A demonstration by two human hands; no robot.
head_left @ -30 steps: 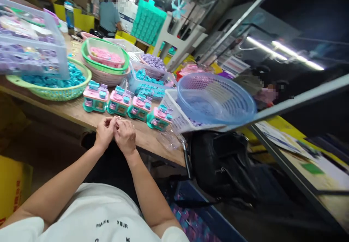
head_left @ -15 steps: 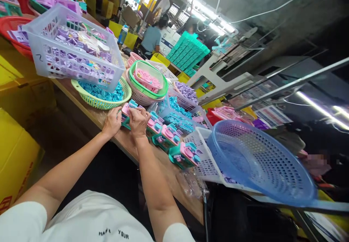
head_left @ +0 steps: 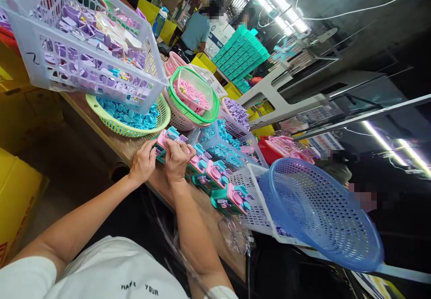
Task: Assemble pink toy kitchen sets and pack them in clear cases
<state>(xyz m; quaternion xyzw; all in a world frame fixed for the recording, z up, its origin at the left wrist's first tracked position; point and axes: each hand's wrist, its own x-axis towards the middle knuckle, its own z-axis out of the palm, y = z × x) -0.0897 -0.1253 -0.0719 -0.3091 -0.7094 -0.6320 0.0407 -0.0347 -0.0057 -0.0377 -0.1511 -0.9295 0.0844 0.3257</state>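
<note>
My left hand point(head_left: 144, 160) is closed against the near left side of a small pink and teal plastic toy point(head_left: 162, 138) at the table's front edge. Over the same toy's top bends my right hand point(head_left: 178, 157), its fingers curled and pressed down on it; a small part under the fingertips is hidden. To the right stands a row of several like toys, among them a pink-topped toy point(head_left: 215, 173) and, at the row's end, a green-bodied toy point(head_left: 232, 199). Just behind my left hand is a yellow-green basket point(head_left: 134, 132) of blue parts.
A clear crate point(head_left: 101, 81) of purple parts rests above the yellow-green basket. Behind the toys are a green basket point(head_left: 173, 101) with pink parts and a bin of blue pieces point(head_left: 225, 137). A large blue basket point(head_left: 323, 218) tilts at right. A person point(head_left: 195, 29) sits farther back.
The view has shifted, so the crate and baskets look nearer. Both hands stay on the same toy, the right one still pressing on its top.
</note>
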